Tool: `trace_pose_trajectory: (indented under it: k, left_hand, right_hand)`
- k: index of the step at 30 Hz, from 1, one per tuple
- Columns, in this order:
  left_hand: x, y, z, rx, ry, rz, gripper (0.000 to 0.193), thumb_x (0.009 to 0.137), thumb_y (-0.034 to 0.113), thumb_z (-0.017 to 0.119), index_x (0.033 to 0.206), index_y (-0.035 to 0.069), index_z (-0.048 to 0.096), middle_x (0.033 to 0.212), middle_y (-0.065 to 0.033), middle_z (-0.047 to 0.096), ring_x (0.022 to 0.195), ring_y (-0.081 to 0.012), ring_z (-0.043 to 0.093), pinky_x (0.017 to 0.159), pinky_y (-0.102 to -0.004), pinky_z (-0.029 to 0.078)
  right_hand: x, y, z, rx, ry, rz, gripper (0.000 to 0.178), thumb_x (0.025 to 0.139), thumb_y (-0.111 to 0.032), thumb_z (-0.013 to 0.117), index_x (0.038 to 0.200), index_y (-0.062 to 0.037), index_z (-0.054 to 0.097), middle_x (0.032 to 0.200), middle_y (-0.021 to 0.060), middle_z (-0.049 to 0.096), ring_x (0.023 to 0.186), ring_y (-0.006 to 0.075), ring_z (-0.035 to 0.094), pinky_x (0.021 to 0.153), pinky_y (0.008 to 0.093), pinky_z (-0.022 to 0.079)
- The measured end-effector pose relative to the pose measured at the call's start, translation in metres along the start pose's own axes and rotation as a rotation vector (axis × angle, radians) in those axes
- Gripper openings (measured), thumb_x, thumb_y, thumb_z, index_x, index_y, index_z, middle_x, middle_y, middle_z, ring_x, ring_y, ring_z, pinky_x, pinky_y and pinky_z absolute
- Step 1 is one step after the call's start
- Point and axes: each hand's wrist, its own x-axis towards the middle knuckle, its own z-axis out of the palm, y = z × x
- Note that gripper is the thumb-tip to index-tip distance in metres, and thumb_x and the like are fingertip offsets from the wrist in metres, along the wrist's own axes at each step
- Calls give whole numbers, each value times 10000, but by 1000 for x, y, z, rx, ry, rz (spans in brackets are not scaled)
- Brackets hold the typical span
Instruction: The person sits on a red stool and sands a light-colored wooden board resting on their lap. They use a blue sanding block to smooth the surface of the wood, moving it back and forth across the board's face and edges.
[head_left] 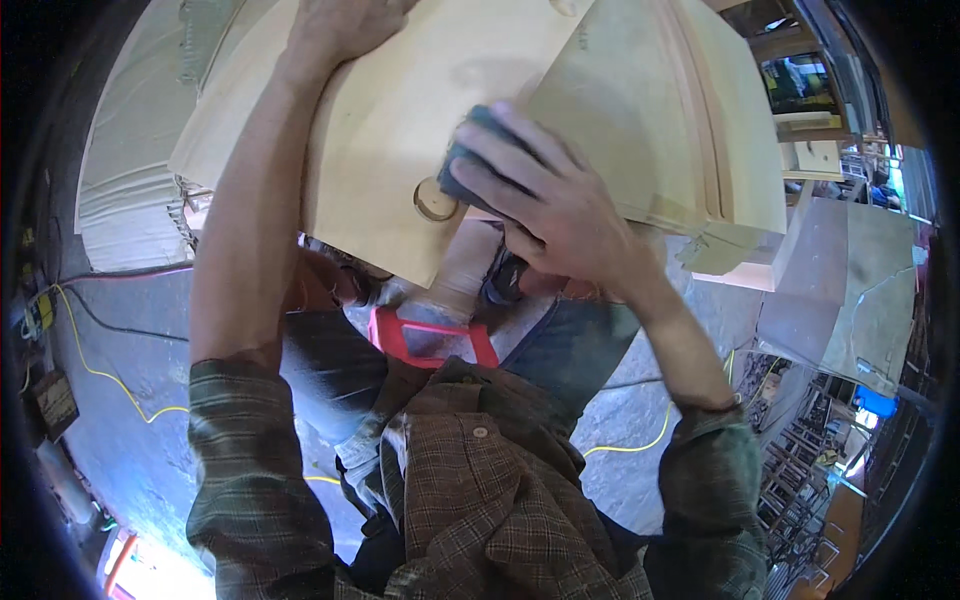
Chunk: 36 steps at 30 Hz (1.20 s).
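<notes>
My right hand is wrapped round a dark grey-green sanding block, fingers laid over its top. The block rests on a pale wooden panel, just to the right of a round hole near the panel's close edge. At the far left part of the panel, my left hand lies on its surface with fingers stretched to the right. The top edge of the view cuts off part of that hand.
More pale panels lie to the right, by a cardboard sheet on the left. Between my legs is a red plastic frame. A yellow cord crosses the floor. Metal racks stand far right.
</notes>
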Motion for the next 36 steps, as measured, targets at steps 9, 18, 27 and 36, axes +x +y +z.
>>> trace_pose_trajectory:
  k: [9,18,27,36]
  left_hand:
    - [3,-8,-5,22,5,29,509,973,440,424,1359,117,504,1420,-227,442,1341,-387,378,1107,-550,260]
    - [6,6,3,-36,3,44,509,971,435,428,1356,112,509,1424,-232,443,1352,-385,367,1115,-544,251]
    - [2,1,-3,40,-6,15,515,971,432,419,1372,118,496,1420,-220,449,1348,-364,378,1115,-546,259]
    - [9,-6,8,62,-9,38,487,968,412,423,1334,105,520,1365,-208,494,1308,-362,418,1094,-564,283]
  right_hand:
    - [8,29,9,-47,-34,70,664,707,62,512,1354,-87,525,1459,114,463,1373,321,403,1117,461,351]
    - [-7,43,17,-82,30,195,542,828,28,488,1352,-105,525,1470,107,449,1378,272,400,1114,490,333]
    - [2,11,23,-144,-45,56,488,839,-173,571,1320,-100,543,1482,106,429,1373,285,398,1126,487,313]
    - [-4,21,14,-9,-37,105,562,807,-127,575,1362,-72,507,1468,127,438,1343,325,430,1123,471,320]
